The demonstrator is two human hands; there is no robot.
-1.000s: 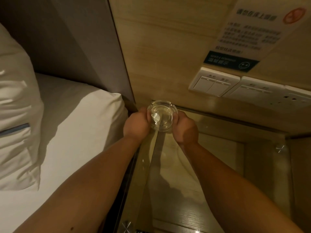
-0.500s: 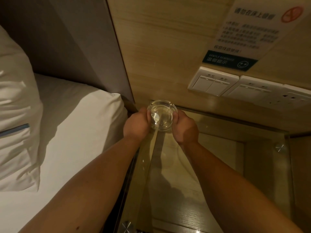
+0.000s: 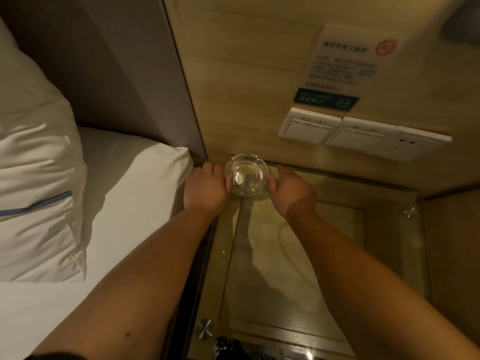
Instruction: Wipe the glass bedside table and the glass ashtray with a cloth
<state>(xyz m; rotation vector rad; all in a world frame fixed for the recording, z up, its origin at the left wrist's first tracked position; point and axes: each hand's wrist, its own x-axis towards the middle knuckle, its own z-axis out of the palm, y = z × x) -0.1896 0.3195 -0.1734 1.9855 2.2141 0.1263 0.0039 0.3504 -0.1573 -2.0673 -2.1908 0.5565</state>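
2 hands flank the glass ashtray (image 3: 245, 178) at the far left corner of the glass tabletop (image 3: 285, 268), close to the wood wall panel (image 3: 246, 74). Left hand (image 3: 205, 188) grips the left rim, fingers curled; right hand (image 3: 291, 190) grips the right rim likewise. Ashtray sits directly between them, equally near both, opening upward. Cannot tell whether it rests on the glass or is lifted just clear. No cloth visible. Judgement: ashtray is being set down or picked up; wiping stage unclear. Bed (image 3: 117, 190) lies left.
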